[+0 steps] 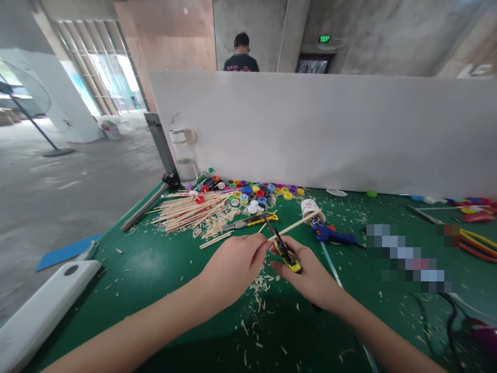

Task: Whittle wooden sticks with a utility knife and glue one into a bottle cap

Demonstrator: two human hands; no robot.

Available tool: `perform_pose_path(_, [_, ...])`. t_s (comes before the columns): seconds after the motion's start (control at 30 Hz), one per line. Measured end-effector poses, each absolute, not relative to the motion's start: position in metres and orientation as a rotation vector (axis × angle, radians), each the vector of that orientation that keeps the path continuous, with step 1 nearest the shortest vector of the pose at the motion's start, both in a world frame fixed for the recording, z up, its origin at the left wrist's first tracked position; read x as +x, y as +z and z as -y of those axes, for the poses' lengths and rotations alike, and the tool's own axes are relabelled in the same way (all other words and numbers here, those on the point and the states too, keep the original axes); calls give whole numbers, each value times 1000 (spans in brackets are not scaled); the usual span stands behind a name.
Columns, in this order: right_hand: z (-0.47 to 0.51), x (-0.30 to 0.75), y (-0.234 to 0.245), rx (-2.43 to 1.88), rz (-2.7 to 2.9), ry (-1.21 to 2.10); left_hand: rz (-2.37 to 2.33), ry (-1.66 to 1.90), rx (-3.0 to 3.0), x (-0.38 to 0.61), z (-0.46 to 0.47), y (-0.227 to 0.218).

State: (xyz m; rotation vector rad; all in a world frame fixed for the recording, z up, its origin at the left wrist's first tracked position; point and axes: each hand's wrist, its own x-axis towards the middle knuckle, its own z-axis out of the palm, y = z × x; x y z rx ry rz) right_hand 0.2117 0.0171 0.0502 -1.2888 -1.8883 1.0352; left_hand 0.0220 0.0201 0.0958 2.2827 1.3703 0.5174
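My left hand (236, 261) is closed around the near end of a thin wooden stick (298, 224), which points up and to the right. In my right hand (310, 274) is a black-and-yellow utility knife (285, 251), its dark front part crossing the stick close to my left fingers. Part of the knife is hidden by my hand. Below both hands, wood shavings (260, 285) are scattered on the green table (155, 300). Just beyond my left hand lies another utility knife (252, 221), yellow with a metal blade. The stick's far end overlaps a white paper cup (309, 207) in view.
A pile of wooden sticks (194, 210) and coloured bottle caps (256, 194) lie at the back. A blue glue gun (336, 234) rests right of my hands. Behind stands a white partition (330, 129), with a person (241, 59) beyond it. A white object (50, 311) is at the left edge.
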Motion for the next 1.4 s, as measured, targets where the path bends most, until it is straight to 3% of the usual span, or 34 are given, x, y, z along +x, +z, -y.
perform_pose_path(0.4, [-20,211,39,-1314,1941,861,-1349,449,2241,25,-13,100])
perform_pose_path(0.7, [-17,212,47,-1307,1933,971,-1298,510,2073,21,-19,98])
perform_pose_path(1.4, [-19,212,46,-1292,1977,874,-1173,482,1856,20,-18,100])
